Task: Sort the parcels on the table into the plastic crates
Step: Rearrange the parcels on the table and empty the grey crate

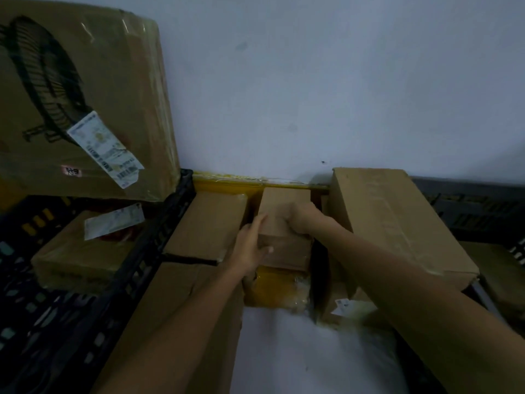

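While both hands close on a small box (284, 220) at the middle of the view, other parcels crowd it on every side. At its nine o'clock a flat box (210, 226) lies just beside it, and past that runs the rim of a black crate (159, 231), which holds a taped box (82, 260) with a loose white label (113, 224) on top. At ten o'clock a big carton (85, 95) printed with a fan drawing leans over the black crate. At three o'clock a long box (397, 223) lies tilted, close against the right forearm, with a dark crate (468, 206) behind it. At six o'clock a yellow wrapped parcel (272, 288) sits under the small box, and nearer the camera lies a white bag (298, 351). At twelve o'clock a yellow edge (227, 180) runs along the foot of the grey wall (312, 81); whether it belongs to a crate I cannot tell. The left hand (251, 245) reaches in from seven o'clock, fingers laid up the box's left side and thumb pressed on its near face, gripping that corner. The right hand (302, 217) comes from five o'clock, wrist bent down, fingers curled over the box's top right edge and grasping it.
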The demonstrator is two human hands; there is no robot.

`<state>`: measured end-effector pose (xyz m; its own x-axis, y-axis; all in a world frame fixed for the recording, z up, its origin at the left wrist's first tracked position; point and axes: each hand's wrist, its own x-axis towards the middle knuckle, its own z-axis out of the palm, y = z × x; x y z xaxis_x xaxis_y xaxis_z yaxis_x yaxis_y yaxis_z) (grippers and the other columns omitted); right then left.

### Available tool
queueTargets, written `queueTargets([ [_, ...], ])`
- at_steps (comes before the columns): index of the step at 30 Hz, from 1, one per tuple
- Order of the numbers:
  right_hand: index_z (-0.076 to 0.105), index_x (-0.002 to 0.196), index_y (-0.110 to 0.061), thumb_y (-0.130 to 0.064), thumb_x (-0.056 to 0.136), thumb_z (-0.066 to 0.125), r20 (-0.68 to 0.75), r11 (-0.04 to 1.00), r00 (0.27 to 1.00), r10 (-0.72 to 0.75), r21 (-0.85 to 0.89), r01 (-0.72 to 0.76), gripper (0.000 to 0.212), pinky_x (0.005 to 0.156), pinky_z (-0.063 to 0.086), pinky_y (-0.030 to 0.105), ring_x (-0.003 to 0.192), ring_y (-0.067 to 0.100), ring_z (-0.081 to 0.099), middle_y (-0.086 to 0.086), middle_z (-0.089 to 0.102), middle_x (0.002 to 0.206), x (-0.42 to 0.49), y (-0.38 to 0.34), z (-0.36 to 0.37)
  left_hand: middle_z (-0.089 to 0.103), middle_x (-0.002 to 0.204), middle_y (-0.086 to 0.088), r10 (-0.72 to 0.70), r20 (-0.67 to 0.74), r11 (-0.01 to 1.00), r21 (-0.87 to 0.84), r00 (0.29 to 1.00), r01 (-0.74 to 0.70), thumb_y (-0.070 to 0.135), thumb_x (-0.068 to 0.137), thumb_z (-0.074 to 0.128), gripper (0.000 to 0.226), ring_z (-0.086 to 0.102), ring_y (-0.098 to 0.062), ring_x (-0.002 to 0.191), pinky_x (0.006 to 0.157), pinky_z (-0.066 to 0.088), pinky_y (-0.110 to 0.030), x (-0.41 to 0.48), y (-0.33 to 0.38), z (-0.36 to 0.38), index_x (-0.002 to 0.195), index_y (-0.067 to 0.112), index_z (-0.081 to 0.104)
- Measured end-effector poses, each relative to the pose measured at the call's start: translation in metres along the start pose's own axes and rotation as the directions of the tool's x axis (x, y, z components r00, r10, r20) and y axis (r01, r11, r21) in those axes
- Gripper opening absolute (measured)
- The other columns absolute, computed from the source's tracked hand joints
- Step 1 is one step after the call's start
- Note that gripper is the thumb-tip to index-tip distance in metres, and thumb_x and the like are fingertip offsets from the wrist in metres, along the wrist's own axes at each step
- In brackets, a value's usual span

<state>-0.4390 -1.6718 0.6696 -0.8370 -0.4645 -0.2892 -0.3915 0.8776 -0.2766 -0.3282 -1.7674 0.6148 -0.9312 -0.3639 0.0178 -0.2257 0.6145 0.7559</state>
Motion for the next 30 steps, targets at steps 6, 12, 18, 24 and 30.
queueTargets([
  [6, 0.018, 0.147, -0.005, -0.024, 0.097, 0.047, -0.144, 0.995, 0.985, -0.095, -0.044, 0.090, 0.061, 0.105, 0.035, 0.044, 0.134, 0.039, 0.029, 0.023, 0.019, 0.150, -0.005, 0.001, 0.001, 0.027, 0.150, -0.008, 0.029, -0.015, 0.994, 0.103, 0.999, -0.027, 0.030, 0.083, 0.068, 0.080, 0.025, -0.027, 0.138, 0.110, 0.030, -0.039, 0.000, 0.017, -0.007, 0.148, 0.019, 0.022],
  [12, 0.015, 0.150, -0.012, -0.022, 0.093, 0.057, -0.359, 0.939, 0.879, -0.315, 0.017, 0.344, 0.072, 0.111, 0.031, 0.037, 0.140, 0.027, 0.027, 0.010, 0.025, 0.155, -0.027, -0.001, -0.053, 0.025, 0.154, 0.000, 0.114, -0.152, 0.985, 0.145, 0.982, -0.092, 0.025, 0.087, 0.061, 0.069, 0.017, -0.024, 0.142, 0.115, 0.021, -0.040, -0.010, 0.057, -0.033, 0.147, 0.023, 0.026],
  [18, 0.023, 0.149, -0.015, -0.030, 0.093, 0.056, -0.523, 0.916, 0.790, -0.320, 0.041, 0.398, 0.067, 0.110, 0.031, 0.037, 0.138, 0.024, 0.032, 0.007, 0.031, 0.152, -0.056, 0.037, -0.105, 0.036, 0.148, -0.001, 0.256, -0.223, 0.954, 0.214, 0.941, -0.209, 0.021, 0.088, 0.059, 0.059, 0.030, -0.021, 0.136, 0.109, 0.027, -0.033, -0.021, 0.126, -0.033, 0.142, 0.021, 0.036],
  [24, 0.028, 0.148, -0.015, -0.033, 0.092, 0.057, -0.623, 0.931, 0.736, -0.263, 0.035, 0.363, 0.066, 0.111, 0.030, 0.038, 0.139, 0.024, 0.032, 0.006, 0.033, 0.152, -0.082, 0.126, -0.147, 0.035, 0.148, 0.002, 0.367, -0.250, 0.926, 0.192, 0.896, -0.325, 0.020, 0.091, 0.055, 0.055, 0.032, -0.017, 0.135, 0.107, 0.026, -0.027, -0.025, 0.214, 0.017, 0.143, 0.022, 0.034],
  [30, 0.031, 0.147, -0.013, -0.031, 0.091, 0.059, -0.616, 0.972, 0.778, -0.124, 0.082, 0.219, 0.065, 0.108, 0.032, 0.036, 0.136, 0.024, 0.035, 0.007, 0.037, 0.150, -0.098, 0.256, -0.175, 0.037, 0.147, -0.003, 0.445, -0.205, 0.894, 0.036, 0.872, -0.447, 0.013, 0.088, 0.055, 0.055, 0.032, -0.017, 0.136, 0.111, 0.026, -0.028, -0.024, 0.306, 0.116, 0.141, 0.018, 0.038],
])
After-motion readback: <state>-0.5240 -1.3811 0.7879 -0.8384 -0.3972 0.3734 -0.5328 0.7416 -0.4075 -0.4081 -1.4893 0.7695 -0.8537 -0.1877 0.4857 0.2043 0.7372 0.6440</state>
